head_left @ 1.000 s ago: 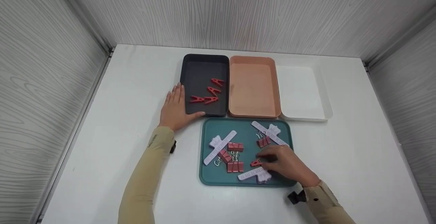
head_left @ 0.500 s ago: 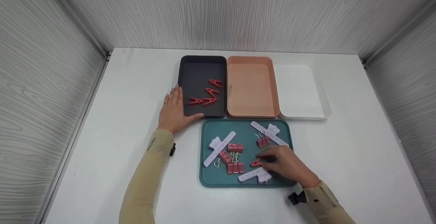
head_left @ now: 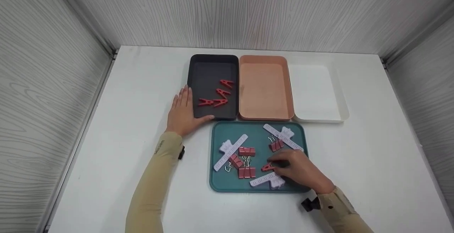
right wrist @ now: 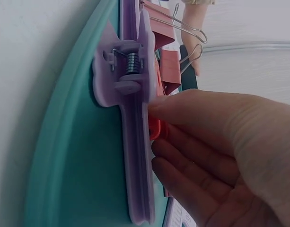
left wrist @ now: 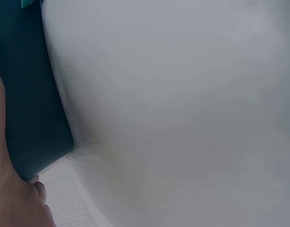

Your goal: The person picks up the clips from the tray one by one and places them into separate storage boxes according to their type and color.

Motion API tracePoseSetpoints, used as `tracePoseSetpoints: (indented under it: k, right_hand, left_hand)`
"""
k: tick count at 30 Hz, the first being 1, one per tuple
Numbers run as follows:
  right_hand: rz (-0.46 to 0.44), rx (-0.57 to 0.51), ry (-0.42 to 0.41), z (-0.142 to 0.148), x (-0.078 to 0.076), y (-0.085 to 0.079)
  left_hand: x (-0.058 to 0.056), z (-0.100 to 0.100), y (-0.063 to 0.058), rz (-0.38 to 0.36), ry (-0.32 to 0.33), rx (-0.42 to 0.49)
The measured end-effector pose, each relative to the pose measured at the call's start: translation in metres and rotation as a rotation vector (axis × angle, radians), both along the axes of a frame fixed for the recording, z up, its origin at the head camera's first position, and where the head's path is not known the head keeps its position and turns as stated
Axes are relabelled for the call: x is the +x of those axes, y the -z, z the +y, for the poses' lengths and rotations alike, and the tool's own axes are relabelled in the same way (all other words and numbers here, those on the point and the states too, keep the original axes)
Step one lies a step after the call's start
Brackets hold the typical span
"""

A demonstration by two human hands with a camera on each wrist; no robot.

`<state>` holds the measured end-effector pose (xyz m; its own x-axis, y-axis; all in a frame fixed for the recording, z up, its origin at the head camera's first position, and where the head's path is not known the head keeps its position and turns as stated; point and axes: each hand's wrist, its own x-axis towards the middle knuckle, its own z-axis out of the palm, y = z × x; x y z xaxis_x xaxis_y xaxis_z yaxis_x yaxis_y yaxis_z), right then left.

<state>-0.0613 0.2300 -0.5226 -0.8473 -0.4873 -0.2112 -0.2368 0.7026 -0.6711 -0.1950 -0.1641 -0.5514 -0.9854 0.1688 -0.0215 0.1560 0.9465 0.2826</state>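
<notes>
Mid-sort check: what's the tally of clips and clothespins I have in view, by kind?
Small red plastic clothespins: 5 (4 in the black rectangular tray, 1 pinched by the right hand over the teal rectangular tray)
Dull-red binder clips with silver wire handles: 4, on the teal tray
Lilac ruler-shaped plastic clips: 3, on the teal tray
Total: 12

Soft, even light fills the head view, with a faint shadow beside the left sleeve (head_left: 150, 183) and a reddish tint on the back wall (head_left: 260, 31). The left wrist view is dim, hazy, the left hand (left wrist: 14, 198) soft; the right wrist view is clearer.
</notes>
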Motion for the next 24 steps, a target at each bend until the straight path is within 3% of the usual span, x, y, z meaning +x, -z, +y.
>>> tracePoseSetpoints:
  k: [24]
  right_hand:
    - [0.099,0.008,0.035,-0.0045,0.0019,-0.002]
  left_hand:
    - [-0.0004,-0.0012,0.0029,0.012,0.012,0.015]
